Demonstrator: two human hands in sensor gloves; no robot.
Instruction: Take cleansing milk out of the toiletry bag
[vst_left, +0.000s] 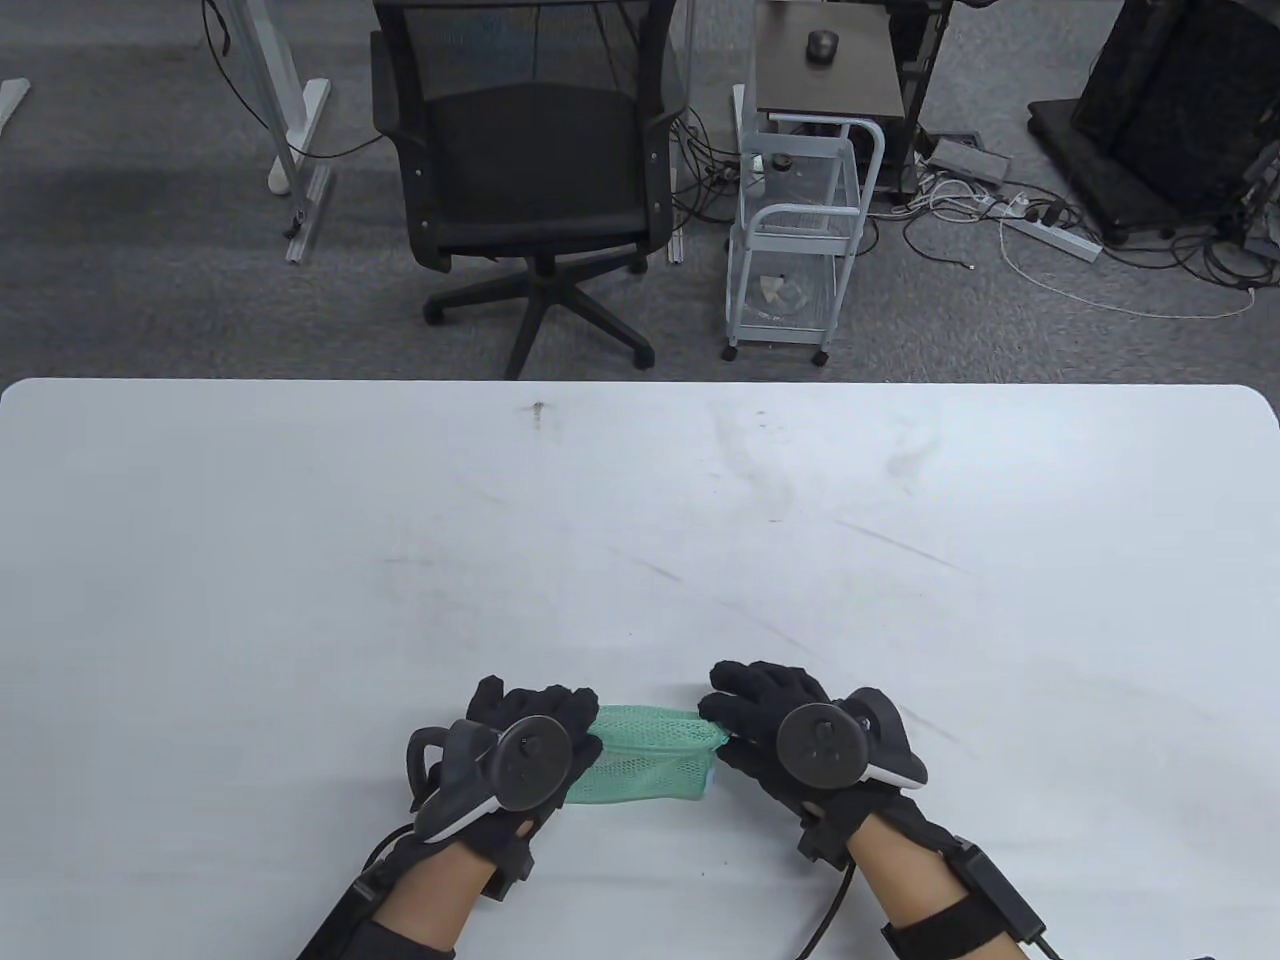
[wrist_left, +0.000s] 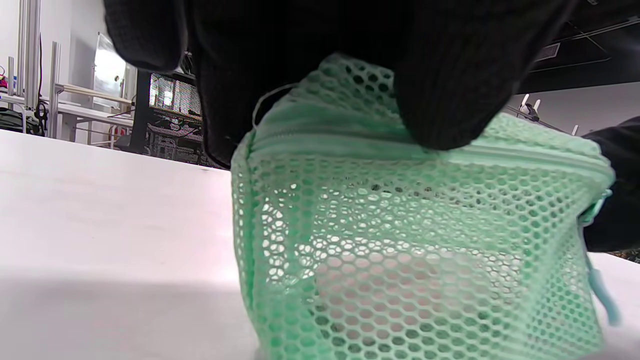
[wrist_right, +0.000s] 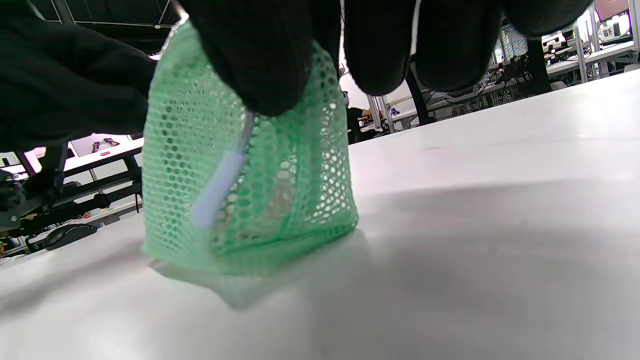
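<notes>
Two gloved hands sit at the near edge of the white table (vst_left: 640, 520), one at each end of a mint-green mesh toiletry bag (vst_left: 645, 755). Bag lies on its side on the tabletop, long axis running left to right, right between the hands. Left hand (vst_left: 520, 750) grips the bag's left end; from the left wrist view its fingers (wrist_left: 450, 90) press down on the top seam, right on the zipper line (wrist_left: 525, 155), which looks closed along the stretch visible. Right hand (vst_left: 800, 745) holds the right end; in the right wrist view one fingertip (wrist_right: 260, 65) pinches the mesh at the top of that end, other fingers curl just beside it, off the bag. A pale, light-blue zipper pull tab (wrist_right: 217, 185) hangs down the bag's right end, below that fingertip.

Bag look: open honeycomb netting, see-through, soft and slightly slumped, solid green fabric band along the zipper and seams. Something pale shows through the mesh low inside (wrist_left: 400, 280), blurred; can't tell if it's the cleansing milk. Nothing is out of the bag.

Tabletop is scuffed with grey streaks. Behind the table: black mesh office chair (vst_left: 530, 170), small white wire trolley (vst_left: 795, 250), power strip and cables (vst_left: 1050, 230) on grey carpet.
</notes>
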